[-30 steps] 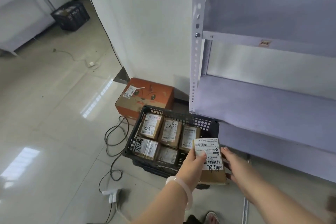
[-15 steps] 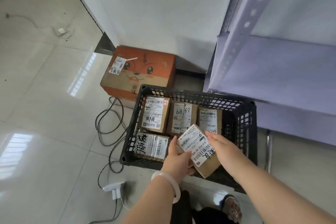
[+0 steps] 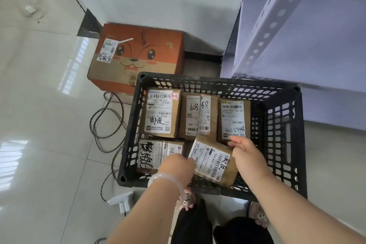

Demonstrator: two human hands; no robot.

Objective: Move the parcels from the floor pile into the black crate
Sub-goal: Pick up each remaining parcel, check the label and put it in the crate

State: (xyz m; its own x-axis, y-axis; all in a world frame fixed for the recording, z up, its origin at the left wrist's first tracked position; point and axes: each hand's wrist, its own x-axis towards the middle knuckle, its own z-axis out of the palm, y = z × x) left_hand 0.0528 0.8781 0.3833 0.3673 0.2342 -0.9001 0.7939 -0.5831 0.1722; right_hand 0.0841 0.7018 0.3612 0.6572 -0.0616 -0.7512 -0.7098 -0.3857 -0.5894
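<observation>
Bright daylight, floor (image 3: 49, 125) glare, wide-angle warp.

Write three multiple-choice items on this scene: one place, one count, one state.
1. Where is the orange cartoon-faced cardboard box relative to the black plastic lattice crate? A inside it; B on the floor beyond its far left corner; C stacked on it.
2. How many labelled brown parcels lie in the crate's far row? A one; B five; C three.
3. The tilted brown cardboard parcel is: A gripped by left hand and right hand; B loose on the floor; C against the wall.
Key: B, it sits on tile behind that corner; C, three lie side by side; A, both hands clasp its edges.
</observation>
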